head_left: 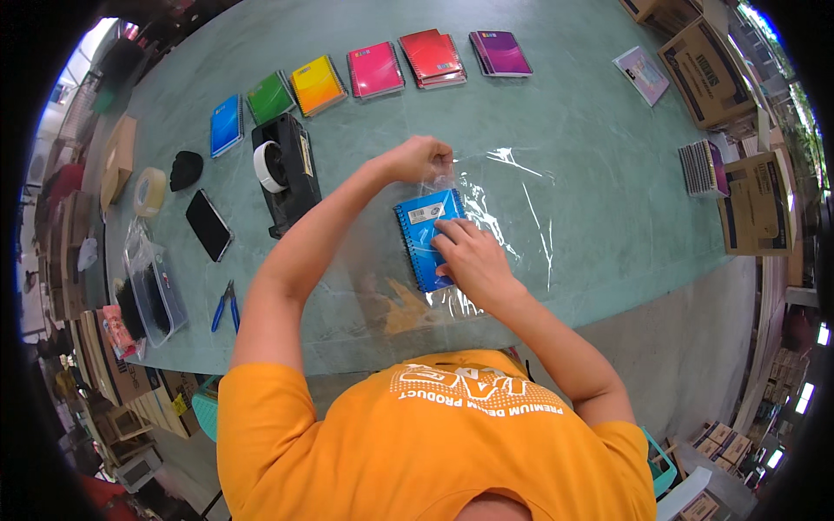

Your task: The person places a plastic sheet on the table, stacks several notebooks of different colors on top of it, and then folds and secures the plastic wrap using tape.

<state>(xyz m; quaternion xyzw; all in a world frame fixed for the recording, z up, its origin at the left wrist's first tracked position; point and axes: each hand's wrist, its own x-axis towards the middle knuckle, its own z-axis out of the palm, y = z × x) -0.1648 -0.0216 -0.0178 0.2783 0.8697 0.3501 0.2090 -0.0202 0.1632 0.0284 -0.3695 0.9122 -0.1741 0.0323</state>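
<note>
In the head view, the blue notebook (420, 243) lies mid-frame on the tabletop (599, 191), among clear film (488, 198). The hands are apart: the left hand (419, 160), above it, seems to pinch the film; the right hand (476, 262) rests on the cover, fingers spread. Best, I judge, to press the notebook flat, draw the film evenly, and mind its spiral binding (406, 243), which could snag.

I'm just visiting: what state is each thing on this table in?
Blue notebook: closed, under the right hand.
Clear plastic film: creased, held by the left hand.
Other notebooks: closed.
Tape dispenser: loaded with a white roll.
Phone: face up, screen dark.
Pliers: handles apart.
Cardboard boxes: hard to tell whether open.
</note>
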